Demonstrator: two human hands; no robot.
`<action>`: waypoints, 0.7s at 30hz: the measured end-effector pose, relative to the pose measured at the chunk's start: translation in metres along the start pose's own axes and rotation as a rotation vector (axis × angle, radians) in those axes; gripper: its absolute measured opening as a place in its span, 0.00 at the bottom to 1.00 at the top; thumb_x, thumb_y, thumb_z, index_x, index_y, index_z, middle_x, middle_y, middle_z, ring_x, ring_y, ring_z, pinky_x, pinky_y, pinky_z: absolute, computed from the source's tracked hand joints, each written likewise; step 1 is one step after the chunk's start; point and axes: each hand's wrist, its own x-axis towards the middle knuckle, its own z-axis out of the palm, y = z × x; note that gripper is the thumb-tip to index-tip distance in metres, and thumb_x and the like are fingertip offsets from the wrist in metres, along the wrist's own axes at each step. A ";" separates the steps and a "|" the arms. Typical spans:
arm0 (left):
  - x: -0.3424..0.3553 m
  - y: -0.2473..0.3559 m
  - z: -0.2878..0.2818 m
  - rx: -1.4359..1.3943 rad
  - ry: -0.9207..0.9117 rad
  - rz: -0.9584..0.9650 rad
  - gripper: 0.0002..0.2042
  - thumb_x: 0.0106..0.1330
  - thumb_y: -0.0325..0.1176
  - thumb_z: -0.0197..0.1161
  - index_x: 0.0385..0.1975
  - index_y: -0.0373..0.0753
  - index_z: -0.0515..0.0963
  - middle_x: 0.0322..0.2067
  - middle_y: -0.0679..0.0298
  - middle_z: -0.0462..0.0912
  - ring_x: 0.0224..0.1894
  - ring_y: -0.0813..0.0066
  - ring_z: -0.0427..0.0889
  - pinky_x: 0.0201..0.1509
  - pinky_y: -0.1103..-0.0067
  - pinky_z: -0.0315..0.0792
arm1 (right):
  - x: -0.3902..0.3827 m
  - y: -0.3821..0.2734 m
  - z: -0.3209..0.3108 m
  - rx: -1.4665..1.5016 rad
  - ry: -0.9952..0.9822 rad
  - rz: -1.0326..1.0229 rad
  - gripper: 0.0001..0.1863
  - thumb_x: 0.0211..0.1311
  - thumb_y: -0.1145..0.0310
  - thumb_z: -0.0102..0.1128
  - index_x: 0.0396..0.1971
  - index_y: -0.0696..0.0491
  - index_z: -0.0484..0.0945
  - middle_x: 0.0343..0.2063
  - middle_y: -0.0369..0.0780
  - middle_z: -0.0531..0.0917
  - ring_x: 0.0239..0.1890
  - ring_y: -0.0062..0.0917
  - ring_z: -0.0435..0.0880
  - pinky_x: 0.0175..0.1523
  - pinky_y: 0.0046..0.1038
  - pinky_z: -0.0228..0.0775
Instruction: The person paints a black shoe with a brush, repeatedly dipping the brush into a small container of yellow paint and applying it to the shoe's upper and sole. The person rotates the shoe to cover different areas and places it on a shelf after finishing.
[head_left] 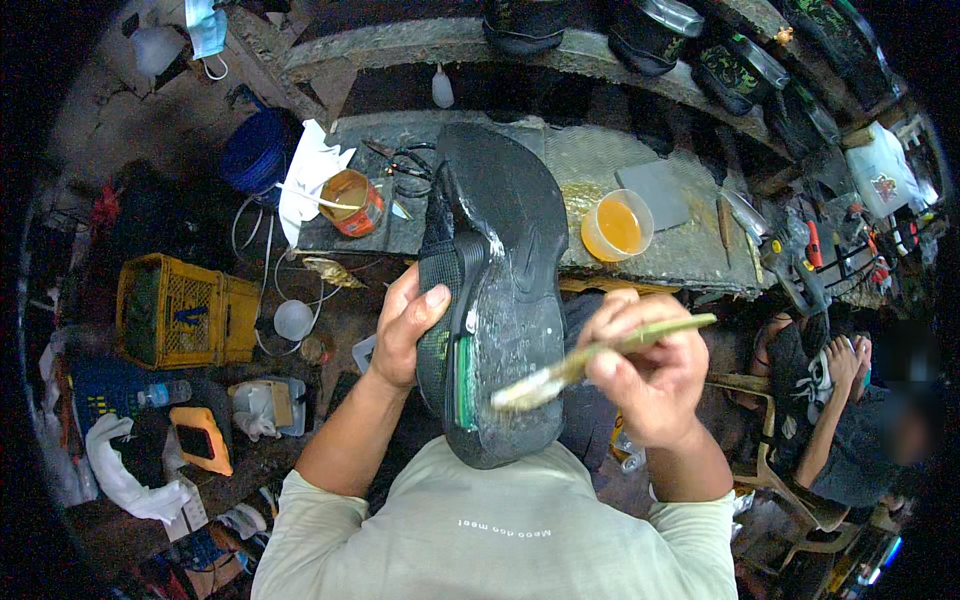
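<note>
A black shoe (515, 230) is held upright before my chest, its dark sole facing me and the toe end pointing away. White smears mark the sole, and a green strip (466, 385) runs along the left side near the heel. My left hand (408, 325) grips the shoe's left side, thumb on the mesh upper and the other fingers hidden behind. In my right hand (655, 375) is a brush (655, 330) with a pale handle, pinched between thumb and fingers. Its whitish bristles (528, 391) lie at the heel part of the sole; whether they touch I cannot tell.
Across the workbench (700, 255) stand a cup of orange liquid (615, 225) and a red can (352, 205) with a stick in it. A yellow crate (185, 312) sits left. At right, another person's hands (848, 362) hold a shoe. Shoes line the shelf above.
</note>
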 end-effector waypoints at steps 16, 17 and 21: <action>-0.001 -0.016 -0.027 -0.195 0.082 0.075 0.30 0.70 0.48 0.55 0.62 0.29 0.68 0.47 0.57 0.82 0.49 0.69 0.83 0.56 0.72 0.77 | -0.003 0.002 -0.016 -0.001 0.039 -0.298 0.14 0.67 0.61 0.67 0.47 0.50 0.79 0.40 0.38 0.87 0.38 0.25 0.83 0.46 0.33 0.68; -0.001 -0.020 -0.027 -0.322 0.104 0.046 0.30 0.72 0.48 0.54 0.63 0.29 0.67 0.48 0.56 0.83 0.51 0.67 0.83 0.57 0.71 0.78 | -0.005 0.008 -0.016 0.071 0.272 -0.289 0.15 0.71 0.62 0.64 0.52 0.51 0.75 0.40 0.39 0.85 0.39 0.25 0.82 0.46 0.31 0.71; -0.002 -0.043 -0.024 -0.189 0.114 0.338 0.30 0.73 0.50 0.58 0.65 0.32 0.64 0.58 0.56 0.77 0.59 0.64 0.78 0.63 0.67 0.73 | 0.010 0.051 -0.009 0.556 0.792 0.107 0.13 0.76 0.62 0.57 0.54 0.49 0.73 0.39 0.35 0.82 0.39 0.20 0.81 0.48 0.27 0.75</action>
